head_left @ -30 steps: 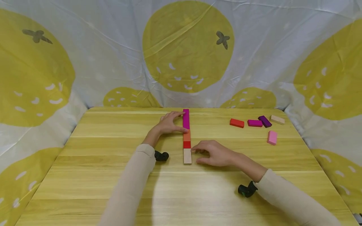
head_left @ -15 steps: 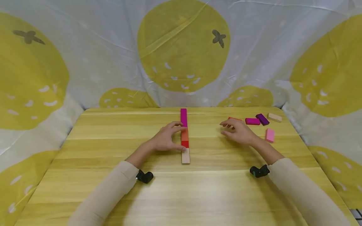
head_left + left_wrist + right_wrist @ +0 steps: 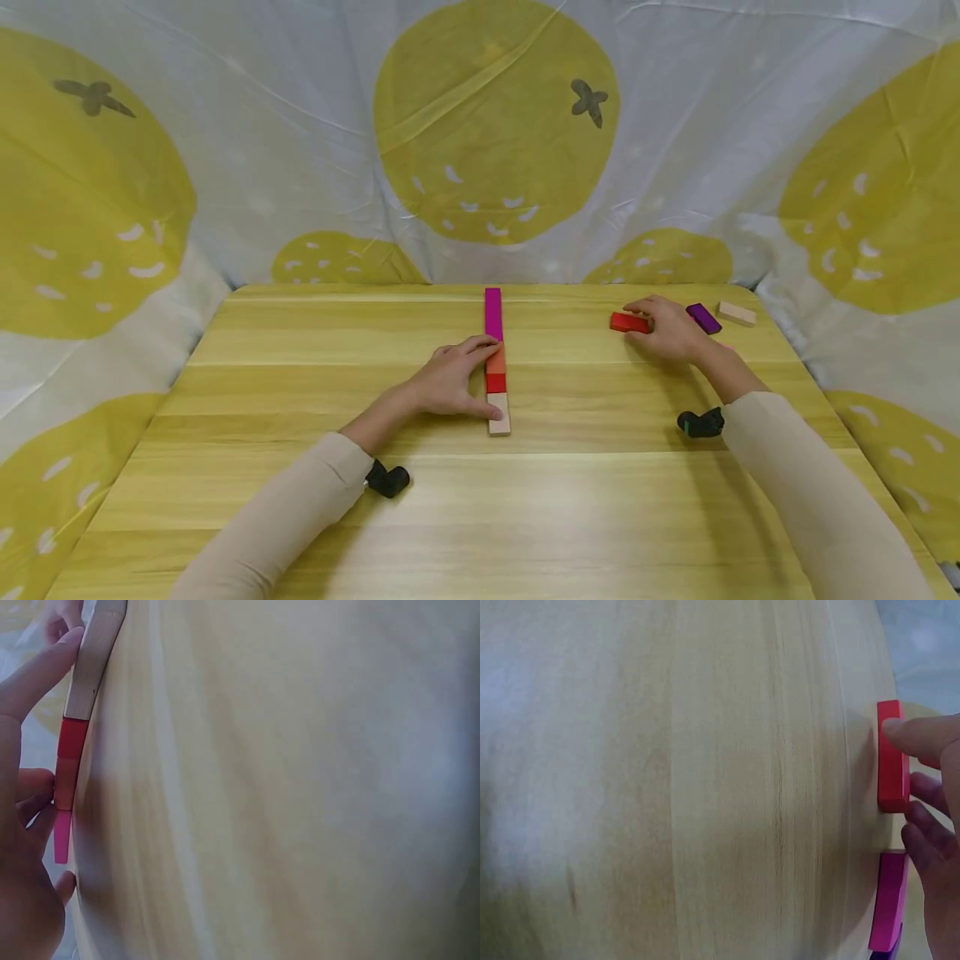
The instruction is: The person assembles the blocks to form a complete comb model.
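Note:
A straight row of blocks lies on the table in the head view: magenta [image 3: 492, 310], orange [image 3: 497, 362], red [image 3: 496, 383] and plain wood [image 3: 499, 427]. My left hand [image 3: 447, 382] rests along its left side, thumb on the plain wood block and index fingertip near the orange one's far end. At the back right, my right hand [image 3: 669, 330] pinches a loose red block [image 3: 892, 769] between thumb and fingers. That block appears to lie on the table. A loose magenta block [image 3: 889, 900] shows beside it in the right wrist view; the right hand hides it in the head view.
Right of my right hand lie a dark purple block [image 3: 703, 318] and another plain wood block [image 3: 737, 313]. A pink block [image 3: 728, 347] is mostly hidden behind the right wrist. A patterned cloth [image 3: 495, 125] hangs behind the wooden table [image 3: 570, 517].
My right hand has moved from beside the row to the back right and taken hold of the loose red block. The left hand has slid nearer along the row.

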Demonstrator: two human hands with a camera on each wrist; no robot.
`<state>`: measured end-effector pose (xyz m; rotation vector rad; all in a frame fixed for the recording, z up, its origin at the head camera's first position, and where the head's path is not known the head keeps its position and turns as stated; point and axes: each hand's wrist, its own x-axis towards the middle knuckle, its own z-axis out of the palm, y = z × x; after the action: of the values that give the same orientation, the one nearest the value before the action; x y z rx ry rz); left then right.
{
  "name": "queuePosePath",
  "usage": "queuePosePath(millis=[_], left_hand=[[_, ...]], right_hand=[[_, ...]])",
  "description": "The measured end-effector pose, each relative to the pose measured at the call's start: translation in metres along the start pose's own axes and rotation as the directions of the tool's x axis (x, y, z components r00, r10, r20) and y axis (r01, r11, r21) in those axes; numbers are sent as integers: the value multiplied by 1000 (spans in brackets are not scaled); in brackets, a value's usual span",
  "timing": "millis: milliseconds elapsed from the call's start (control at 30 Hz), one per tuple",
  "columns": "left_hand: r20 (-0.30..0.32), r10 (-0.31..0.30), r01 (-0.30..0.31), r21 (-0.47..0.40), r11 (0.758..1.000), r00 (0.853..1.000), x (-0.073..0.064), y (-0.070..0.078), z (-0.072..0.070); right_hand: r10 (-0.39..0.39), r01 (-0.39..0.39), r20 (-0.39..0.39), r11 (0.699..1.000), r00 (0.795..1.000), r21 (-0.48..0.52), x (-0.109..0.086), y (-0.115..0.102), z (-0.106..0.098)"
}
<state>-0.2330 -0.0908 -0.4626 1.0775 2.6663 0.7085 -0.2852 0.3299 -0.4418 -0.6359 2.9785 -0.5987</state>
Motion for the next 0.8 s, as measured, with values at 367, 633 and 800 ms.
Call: queuePosePath(millis=[367, 633, 800], left_hand=[[-2, 0, 0, -43, 999, 1000, -1, -2, 1], [13, 46, -45, -33, 998, 999, -2, -3, 2], [25, 40, -40, -29, 999, 999, -4, -4, 2]], right_hand=[[-12, 13, 45, 1000, 999, -25, 5, 1, 3], [5, -4, 56, 1000, 998, -14, 6, 0, 4], [-4, 5, 49, 1000, 999, -11, 4, -2, 4]])
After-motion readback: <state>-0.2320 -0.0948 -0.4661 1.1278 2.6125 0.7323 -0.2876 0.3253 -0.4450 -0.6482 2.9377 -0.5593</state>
